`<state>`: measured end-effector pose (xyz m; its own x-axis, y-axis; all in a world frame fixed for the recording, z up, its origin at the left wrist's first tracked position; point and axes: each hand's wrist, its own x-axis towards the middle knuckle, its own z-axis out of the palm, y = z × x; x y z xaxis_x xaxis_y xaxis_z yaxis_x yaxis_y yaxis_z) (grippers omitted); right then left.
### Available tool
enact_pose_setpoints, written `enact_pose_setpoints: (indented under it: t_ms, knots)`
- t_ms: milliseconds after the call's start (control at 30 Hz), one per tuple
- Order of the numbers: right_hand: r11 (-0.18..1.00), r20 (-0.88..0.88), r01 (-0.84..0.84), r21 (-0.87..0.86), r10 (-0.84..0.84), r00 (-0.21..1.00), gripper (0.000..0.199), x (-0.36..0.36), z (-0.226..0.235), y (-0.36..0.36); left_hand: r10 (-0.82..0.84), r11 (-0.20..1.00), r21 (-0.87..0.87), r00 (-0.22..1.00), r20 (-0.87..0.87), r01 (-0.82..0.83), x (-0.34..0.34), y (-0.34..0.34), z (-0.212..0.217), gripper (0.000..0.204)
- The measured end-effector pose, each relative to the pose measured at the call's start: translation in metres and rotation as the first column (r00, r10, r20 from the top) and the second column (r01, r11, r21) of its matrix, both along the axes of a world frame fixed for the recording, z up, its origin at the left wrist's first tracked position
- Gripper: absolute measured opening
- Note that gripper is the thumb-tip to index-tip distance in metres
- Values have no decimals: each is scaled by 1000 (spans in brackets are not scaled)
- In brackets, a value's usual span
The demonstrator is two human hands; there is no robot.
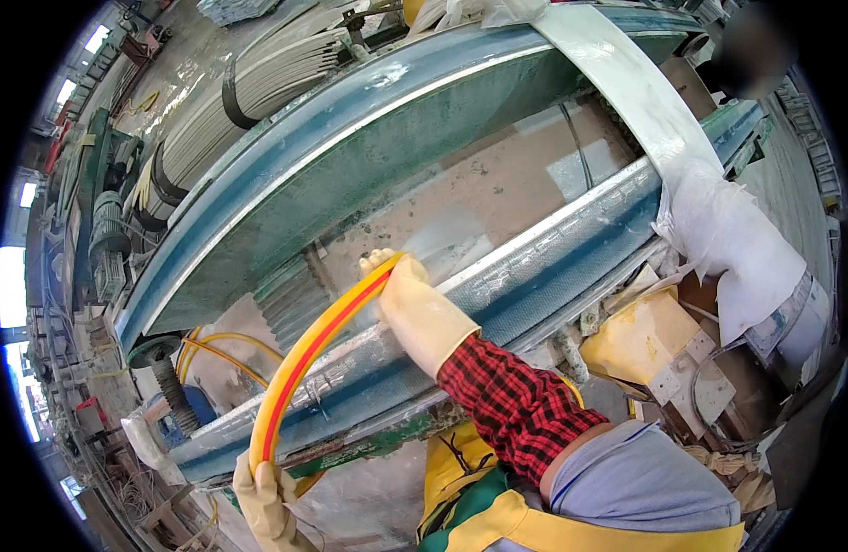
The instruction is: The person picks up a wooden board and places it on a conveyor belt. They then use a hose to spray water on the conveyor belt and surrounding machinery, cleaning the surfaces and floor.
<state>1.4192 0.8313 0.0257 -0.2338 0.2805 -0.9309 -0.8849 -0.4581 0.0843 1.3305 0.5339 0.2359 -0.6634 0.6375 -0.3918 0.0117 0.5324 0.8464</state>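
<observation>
A yellow hose with a red stripe (311,342) arches between my two gloved hands. At lower left, my left hand (265,504) wraps its fingers round the near part of the hose. My right hand (403,283), in a long cream rubber glove, is closed on the far part, above the near rail of a long blue-green trough (350,143). Its fingers partly hide the hose there. Beneath the hands, the trough has a brown, stained bottom (497,179) with pale wet patches.
A white sheet strip (617,69) crosses the trough at right and hangs over a white bucket (796,317). More yellow hose (226,340) loops at the trough's left end, near a large threaded screw (173,400). Bundled pale strips (276,78) lie behind. A yellowish box (640,340) stands at right.
</observation>
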Motion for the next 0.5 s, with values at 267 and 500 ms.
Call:
enact_pose_setpoints:
  t_ms: [267, 500]
  knots:
    - [997, -48, -58, 48, 61, 997, 36, -44, 28, -49, 127, 992, 27, 988, -86, -125, 9, -48, 31, 45]
    - [992, -62, -121, 28, 122, 991, 33, -43, 9, -53, 125, 992, 51, 973, -196, -117, 13, -41, 18, 54]
